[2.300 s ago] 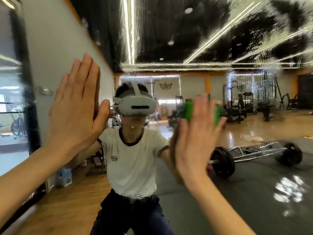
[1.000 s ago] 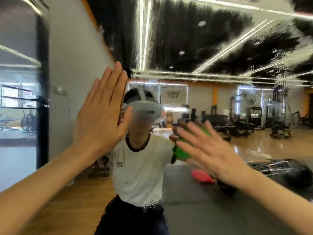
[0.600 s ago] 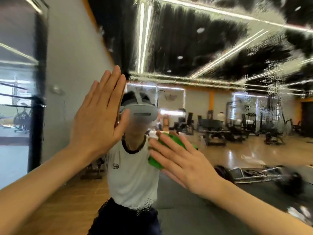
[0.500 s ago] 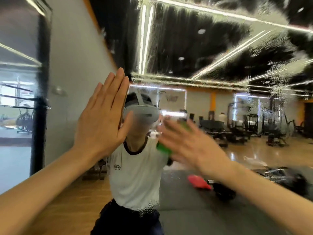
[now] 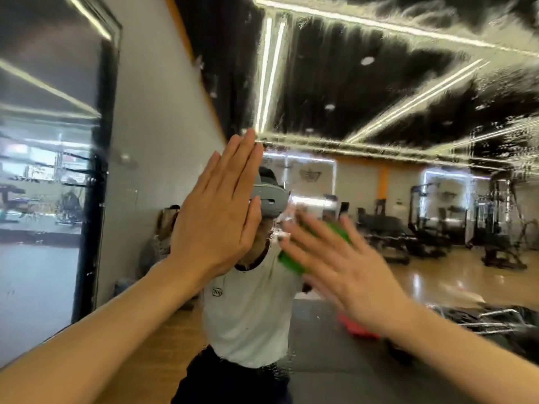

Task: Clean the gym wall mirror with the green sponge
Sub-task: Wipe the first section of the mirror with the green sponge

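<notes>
— Head view first: where is the green sponge now?

— Flat against the gym wall mirror, under the right hand, just right of the reflected grey headset. Half a second ago it sat a little higher, beside that headset; now it lies lower, over the shoulder of the reflected white T-shirt. Before that it swung out to the right and back, so this reads as a scrubbing stroke across the same band of glass.

— And the fingers?

— On the right hand they are stretched out and spread, pressing the sponge onto the glass rather than curling round it — the hand is blurred, so I cannot tell how the thumb lies. The left hand has its fingers straight and together, pointing up, and holds nothing; it seems to rest on the mirror as a brace, and it has barely shifted over the last second.

— What does that mean for the job?

— My judgement: the middle of the mirror is being worked over, but it is far from done. Beaded, streaky wet marks cover the upper glass across the reflected ceiling lights, and a ragged wet edge shows low on the T-shirt's reflection. Those zones look yet to be wiped.
</notes>
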Available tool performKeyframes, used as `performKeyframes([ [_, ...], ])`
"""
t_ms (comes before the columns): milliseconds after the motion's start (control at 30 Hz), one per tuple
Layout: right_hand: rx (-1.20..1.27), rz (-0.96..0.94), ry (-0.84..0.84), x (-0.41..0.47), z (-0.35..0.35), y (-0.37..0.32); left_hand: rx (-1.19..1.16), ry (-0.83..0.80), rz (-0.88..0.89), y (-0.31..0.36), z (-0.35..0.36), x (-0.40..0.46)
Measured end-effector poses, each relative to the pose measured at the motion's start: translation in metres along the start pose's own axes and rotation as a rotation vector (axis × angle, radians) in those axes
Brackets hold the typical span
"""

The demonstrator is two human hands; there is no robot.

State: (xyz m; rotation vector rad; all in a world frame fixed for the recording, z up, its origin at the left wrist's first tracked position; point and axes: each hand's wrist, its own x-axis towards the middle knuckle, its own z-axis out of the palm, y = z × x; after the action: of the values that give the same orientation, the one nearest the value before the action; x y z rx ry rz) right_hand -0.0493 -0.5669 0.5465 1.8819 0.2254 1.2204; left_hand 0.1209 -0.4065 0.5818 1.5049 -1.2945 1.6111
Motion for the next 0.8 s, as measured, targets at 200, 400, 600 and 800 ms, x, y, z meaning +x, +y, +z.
performKeyframes([
  [200,0.03,0.639,0.248,0.119,-0.012,0.091,0.004,0.03,0.022,-0.001,0.001,-0.001],
  [400,0.044,0.233,0.094,0.039,0.02,-0.026,-0.188,0.055,0.007,-0.001,-0.005,0.001],
  [600,0.003,0.099,0.048,0.058,0.005,0.016,-0.068,0.007,-0.027,-0.052,-0.048,-0.018],
  [800,0.072,0.7,0.291,0.145,-0.003,0.057,0.038,0.018,-0.234,-0.115,-0.078,-0.045],
])
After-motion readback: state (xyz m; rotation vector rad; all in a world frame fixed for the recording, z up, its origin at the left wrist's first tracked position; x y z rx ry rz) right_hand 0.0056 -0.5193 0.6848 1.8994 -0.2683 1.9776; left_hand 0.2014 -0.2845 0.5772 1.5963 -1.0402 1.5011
